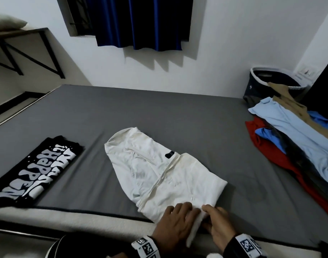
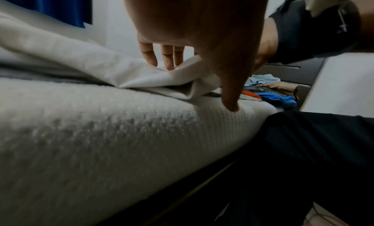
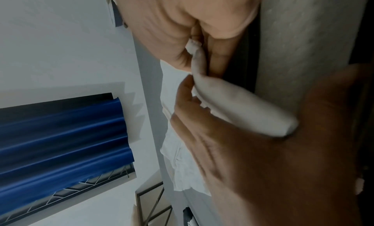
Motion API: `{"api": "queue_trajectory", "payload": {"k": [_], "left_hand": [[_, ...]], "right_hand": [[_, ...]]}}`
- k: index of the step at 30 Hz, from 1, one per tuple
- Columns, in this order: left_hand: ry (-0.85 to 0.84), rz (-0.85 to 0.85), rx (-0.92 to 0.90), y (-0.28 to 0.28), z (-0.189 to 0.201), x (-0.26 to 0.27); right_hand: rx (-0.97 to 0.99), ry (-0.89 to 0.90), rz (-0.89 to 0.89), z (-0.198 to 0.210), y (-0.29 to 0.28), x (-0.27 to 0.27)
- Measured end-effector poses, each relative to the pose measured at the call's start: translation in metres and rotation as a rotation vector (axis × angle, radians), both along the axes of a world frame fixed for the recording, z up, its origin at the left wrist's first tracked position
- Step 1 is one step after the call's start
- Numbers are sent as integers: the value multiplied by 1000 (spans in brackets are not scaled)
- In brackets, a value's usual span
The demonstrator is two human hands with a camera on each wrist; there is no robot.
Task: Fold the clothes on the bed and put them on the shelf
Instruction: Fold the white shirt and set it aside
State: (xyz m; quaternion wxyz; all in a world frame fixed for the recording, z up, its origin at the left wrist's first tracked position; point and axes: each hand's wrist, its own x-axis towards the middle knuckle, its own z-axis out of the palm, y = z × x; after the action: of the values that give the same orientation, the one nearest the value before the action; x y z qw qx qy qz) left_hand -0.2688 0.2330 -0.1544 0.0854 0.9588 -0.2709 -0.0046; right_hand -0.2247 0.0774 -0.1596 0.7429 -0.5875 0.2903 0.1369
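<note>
A white shirt (image 1: 159, 170), partly folded, lies in the middle of the grey bed (image 1: 159, 108), its collar end away from me. Both hands sit side by side at its near edge, by the mattress rim. My left hand (image 1: 178, 220) has its fingers over the top layer and pinches the hem. In the left wrist view the left hand (image 2: 192, 37) has its thumb pointing down at the mattress edge below the cloth (image 2: 81, 58). My right hand (image 1: 218, 222) pinches a raised fold of the same hem; the right wrist view shows this hand (image 3: 273, 165) wrapped round a rolled bit of cloth (image 3: 242, 107).
A folded black T-shirt with white lettering (image 1: 34, 170) lies at the bed's left. Unfolded clothes (image 1: 289, 131) in light blue, red, blue and tan are heaped at the right, beside a dark laundry basket (image 1: 271, 79). A wall shelf (image 1: 20, 34) hangs at the upper left.
</note>
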Motion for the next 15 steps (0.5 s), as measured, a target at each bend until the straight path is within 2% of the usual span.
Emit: {"api": "queue_trajectory", "payload": {"k": [2,6,12,15], "left_hand": [[35,26,-59,2,0,-2],[-29,29,-143,6,1,-1],[52,87,-325,9,13,-9],[76,124,-407,19,16,-14]], "right_hand": [[-14,3,44,3,-6,1],[-128,-16,44,5,-27,29],[-136,-72,6,13,-38,84],[-225,-105,26,11,-39,97]]}}
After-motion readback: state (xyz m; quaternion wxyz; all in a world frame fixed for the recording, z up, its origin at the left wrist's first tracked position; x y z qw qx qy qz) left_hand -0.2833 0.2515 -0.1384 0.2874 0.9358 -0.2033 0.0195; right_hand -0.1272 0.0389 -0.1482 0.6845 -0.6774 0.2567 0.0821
